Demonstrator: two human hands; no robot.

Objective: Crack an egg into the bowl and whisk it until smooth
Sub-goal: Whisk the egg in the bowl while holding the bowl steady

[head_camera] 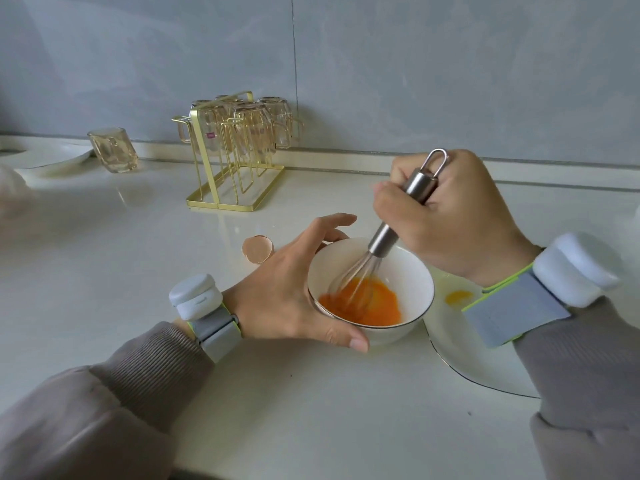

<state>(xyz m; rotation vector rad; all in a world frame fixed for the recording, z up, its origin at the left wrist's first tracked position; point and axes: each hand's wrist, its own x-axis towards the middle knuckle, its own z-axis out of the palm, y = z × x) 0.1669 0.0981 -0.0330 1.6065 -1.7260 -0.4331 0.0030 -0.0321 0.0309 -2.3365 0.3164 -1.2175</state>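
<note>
Now whisking egg [363, 301] in the bowl [415, 268].
For steadiness the left hand [294, 292] cups the bowl; the right hand [446, 216] grips the whisk [381, 242].

A gold rack [235, 206] holds upturned glasses [254, 129] near the wall [415, 64] (one glass [112, 150] stands apart, leftward).

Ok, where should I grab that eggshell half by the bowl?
Pinch the eggshell half lightly across its rounded wall, coming from above and the left: the left hand and bowl crowd its right, and its jagged broken rim looks fragile.
</note>
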